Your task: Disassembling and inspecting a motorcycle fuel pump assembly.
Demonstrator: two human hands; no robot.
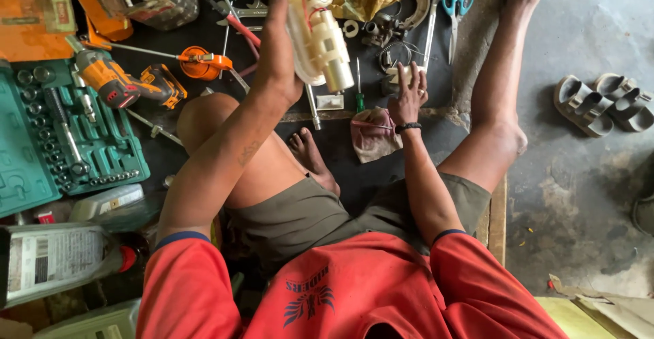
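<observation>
My left hand (pixel 278 46) is raised and grips a white plastic pump-like assembly (pixel 315 32) with a metal cylinder at its lower end and red wires on its side. My right hand (pixel 407 94) reaches down to the dark floor, fingers spread over a small pale part by a heap of metal pieces (pixel 385 29). A green-handled screwdriver (pixel 359 94) stands just left of that hand, and a stained rag (pixel 375 134) lies beneath the wrist. I sit on the floor with my left leg folded and right leg stretched out.
A green socket set case (pixel 61 134) lies open at left, beside an orange cordless drill (pixel 126 83). Blue-handled scissors (pixel 455 5) and wrenches lie at the top. Plastic bottles (pixel 61 257) stand at lower left. A pair of sandals (pixel 603 100) sits at right.
</observation>
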